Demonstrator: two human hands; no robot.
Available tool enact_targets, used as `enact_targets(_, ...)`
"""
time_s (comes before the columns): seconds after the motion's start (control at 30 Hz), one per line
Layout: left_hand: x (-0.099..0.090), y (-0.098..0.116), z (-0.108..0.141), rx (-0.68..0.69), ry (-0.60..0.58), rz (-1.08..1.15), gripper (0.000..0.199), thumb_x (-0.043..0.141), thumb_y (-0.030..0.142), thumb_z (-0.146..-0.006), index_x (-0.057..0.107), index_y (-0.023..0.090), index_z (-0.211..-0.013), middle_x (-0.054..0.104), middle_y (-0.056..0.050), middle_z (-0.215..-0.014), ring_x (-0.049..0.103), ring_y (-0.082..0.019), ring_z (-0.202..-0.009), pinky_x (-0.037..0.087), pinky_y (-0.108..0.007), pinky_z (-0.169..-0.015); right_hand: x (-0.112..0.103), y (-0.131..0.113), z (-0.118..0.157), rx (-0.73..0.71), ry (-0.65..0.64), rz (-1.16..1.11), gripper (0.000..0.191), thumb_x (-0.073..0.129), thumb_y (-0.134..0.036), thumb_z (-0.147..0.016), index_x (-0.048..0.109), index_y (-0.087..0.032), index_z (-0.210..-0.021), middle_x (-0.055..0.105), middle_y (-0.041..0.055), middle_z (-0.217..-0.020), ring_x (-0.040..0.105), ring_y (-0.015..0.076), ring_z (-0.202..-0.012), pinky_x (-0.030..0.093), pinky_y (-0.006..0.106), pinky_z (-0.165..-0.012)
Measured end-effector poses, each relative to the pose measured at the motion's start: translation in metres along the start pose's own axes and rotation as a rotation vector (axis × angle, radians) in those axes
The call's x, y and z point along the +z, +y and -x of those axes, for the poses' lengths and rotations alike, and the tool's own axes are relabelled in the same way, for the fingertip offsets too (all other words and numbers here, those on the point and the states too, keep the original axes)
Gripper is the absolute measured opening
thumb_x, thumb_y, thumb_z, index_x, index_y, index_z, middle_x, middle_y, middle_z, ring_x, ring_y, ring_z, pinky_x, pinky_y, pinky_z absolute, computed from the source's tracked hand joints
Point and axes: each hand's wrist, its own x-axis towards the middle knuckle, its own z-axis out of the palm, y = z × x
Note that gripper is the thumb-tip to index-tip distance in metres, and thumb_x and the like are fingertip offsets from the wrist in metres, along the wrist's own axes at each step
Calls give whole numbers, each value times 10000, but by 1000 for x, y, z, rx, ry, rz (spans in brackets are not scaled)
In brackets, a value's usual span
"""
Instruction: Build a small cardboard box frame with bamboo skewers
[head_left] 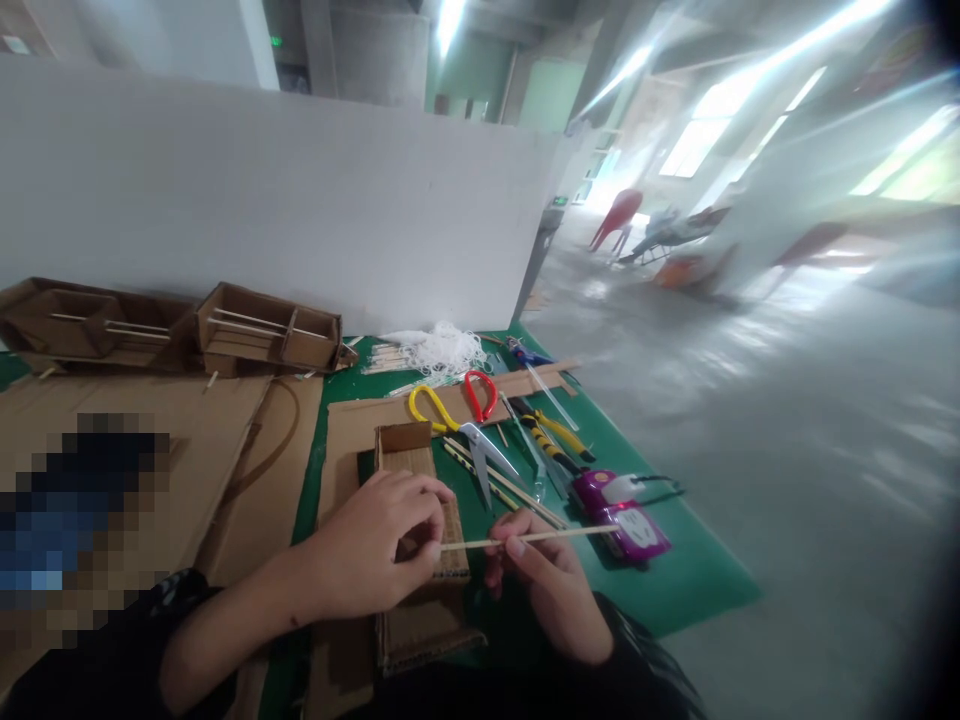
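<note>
Thin, straight, pale wooden stick [559, 535], held nearly level, right end slightly higher, left end over a brown corrugated cardboard box [405, 437]; box open-topped, narrow, raw-edged, lying lengthwise away from the viewer, partly hidden

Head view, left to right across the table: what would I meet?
Divided cardboard structure → white string pile → blue-handled tool → purple gadget. Hands and scissors left out: overlaps.
</note>
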Motion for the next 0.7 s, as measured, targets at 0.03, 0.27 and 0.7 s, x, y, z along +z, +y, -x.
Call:
enact_targets(0.03,0,0,0,2,1,2,102,547,122,-829,528,223,-835,625,-12,-1200,525,-190,-1191,394,-340,-996,0,0,0,1,0,-2,154,702,-321,-844,671,-171,-839,667,17,-745,656,138,-570,509,226,-488)
enact_targets(0.27,2,-1,1,9,19,4,122,547,107,-820,532,227,-820,623,5,-1158,516,-186,-1199,375,-341,-1007,1,0,-1,32,32,5,217,738,-366,-807,662,-164,-827,673,25,-723,647,146,-553,504,235,-471)
enact_targets(0.7,4,0,3,21,58,-21,109,552,116,-814,538,224,-822,624,-10,-1170,546,-208,-1135,398,-353,-966,2,-1,2,-17,-12,23,184,718,-350,-825,664,-180,-869,674,37,-754,652,154,-569,515,252,-486)
